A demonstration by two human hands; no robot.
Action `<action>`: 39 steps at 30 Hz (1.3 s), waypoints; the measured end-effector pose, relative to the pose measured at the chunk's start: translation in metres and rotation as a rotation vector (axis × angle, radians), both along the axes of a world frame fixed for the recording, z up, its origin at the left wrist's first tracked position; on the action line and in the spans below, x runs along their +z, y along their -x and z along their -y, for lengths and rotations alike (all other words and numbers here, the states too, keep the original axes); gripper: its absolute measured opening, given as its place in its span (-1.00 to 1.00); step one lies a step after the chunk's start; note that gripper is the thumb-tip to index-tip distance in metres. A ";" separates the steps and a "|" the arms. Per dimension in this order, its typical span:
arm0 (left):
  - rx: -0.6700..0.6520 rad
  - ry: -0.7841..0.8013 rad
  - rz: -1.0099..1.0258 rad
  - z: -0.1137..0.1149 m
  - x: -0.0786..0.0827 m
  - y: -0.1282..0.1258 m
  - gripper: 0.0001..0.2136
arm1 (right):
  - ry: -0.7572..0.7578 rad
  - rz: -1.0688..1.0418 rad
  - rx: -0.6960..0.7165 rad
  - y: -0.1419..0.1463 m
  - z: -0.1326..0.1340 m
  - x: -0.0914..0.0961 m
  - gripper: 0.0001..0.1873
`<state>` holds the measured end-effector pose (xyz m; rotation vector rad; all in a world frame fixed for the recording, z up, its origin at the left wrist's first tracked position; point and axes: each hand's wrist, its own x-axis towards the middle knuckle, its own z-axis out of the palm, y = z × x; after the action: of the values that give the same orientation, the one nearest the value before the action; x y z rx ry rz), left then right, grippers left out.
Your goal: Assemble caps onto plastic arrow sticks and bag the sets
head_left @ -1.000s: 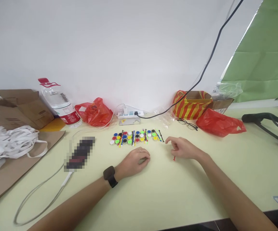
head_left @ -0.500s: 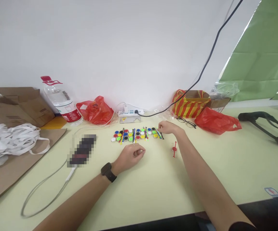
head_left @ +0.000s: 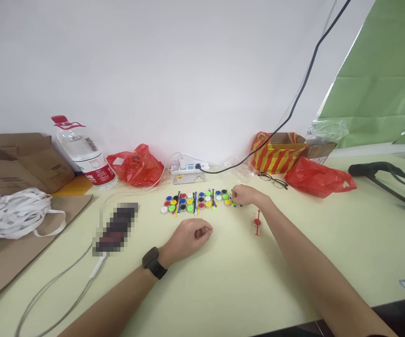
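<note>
Several small round discs (head_left: 201, 200) in clear cases, with blue, white, yellow, green, red and black tops, lie in clusters on the pale table. Thin coloured plastic sticks (head_left: 195, 203) lie between the clusters. At the right end of these pieces, my right hand (head_left: 243, 194) is closed, its fingers down among the sticks. What it grips is hidden. My left hand (head_left: 190, 236) rests in front of the discs, loosely curled with fingertips together and nothing visible in it. Below my right wrist lies a red disc with a red stick through it (head_left: 257, 222).
Behind the pieces stands a power strip (head_left: 188, 167) with a black cable. A water bottle (head_left: 92, 161), red plastic bag (head_left: 135, 166) and cardboard box (head_left: 23, 161) are at the left. At the right are glasses (head_left: 274, 180), a striped bag (head_left: 276, 154) and another red bag (head_left: 318, 178).
My right hand has shifted slightly right and down over the sticks at the right end. My left hand keeps its curled pose. The whole view has tilted a little.
</note>
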<state>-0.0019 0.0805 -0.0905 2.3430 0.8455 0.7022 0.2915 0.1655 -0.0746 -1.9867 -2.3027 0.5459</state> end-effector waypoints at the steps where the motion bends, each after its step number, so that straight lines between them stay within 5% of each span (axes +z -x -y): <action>1: -0.003 0.004 -0.008 0.000 0.000 0.000 -0.84 | -0.008 -0.011 -0.002 -0.001 0.000 0.001 -0.95; 18: -0.002 0.017 -0.032 -0.001 -0.004 0.000 -0.84 | -0.329 -0.378 -0.086 -0.034 0.006 0.040 -0.77; 26: 0.013 0.034 -0.066 -0.003 -0.005 -0.001 -0.85 | -0.292 -0.663 0.002 -0.027 0.010 0.043 -0.80; 31: 0.009 0.042 -0.068 -0.004 -0.006 -0.001 -0.85 | -0.469 -0.603 0.129 -0.022 0.008 0.045 -0.78; 35: 0.004 0.047 -0.065 -0.005 -0.007 -0.001 -0.84 | -0.360 -0.608 0.217 -0.017 0.007 0.040 -0.72; 39: 0.003 0.041 -0.061 -0.005 -0.007 -0.002 -0.84 | -0.412 -0.444 0.139 -0.007 0.005 0.031 -0.72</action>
<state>0.0004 0.0859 -0.0978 2.3374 0.8824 0.6119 0.2989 0.1610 -0.0440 -1.3690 -2.0735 0.4221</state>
